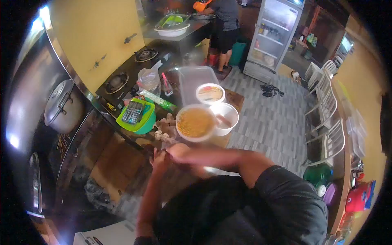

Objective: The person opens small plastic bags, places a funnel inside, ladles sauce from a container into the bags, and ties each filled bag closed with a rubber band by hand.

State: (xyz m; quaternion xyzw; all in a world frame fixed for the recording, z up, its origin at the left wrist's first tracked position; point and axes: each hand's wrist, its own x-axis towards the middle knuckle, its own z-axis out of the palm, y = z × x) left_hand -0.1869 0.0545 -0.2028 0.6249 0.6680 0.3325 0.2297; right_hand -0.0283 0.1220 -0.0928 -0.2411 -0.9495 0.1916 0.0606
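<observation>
Dark shirt (216, 212) of mine sits nearest; just past it my L hand (159, 160) & R hand (178, 152) are together, L fingers bent. R's blurred, so can't tell if either holds anything. Closest tub: round food tub (195, 139) w/ orange-brown stuff, on the desk (236, 99), ahead & a bit R of both; round, so no long axis; R hand's nearer. Crumpled pale stuff (165, 127) lies just L of it, green tub (146, 127) farther L. White bowl (232, 111) adjoins on the R, 2nd white tub (199, 94) beyond.
</observation>
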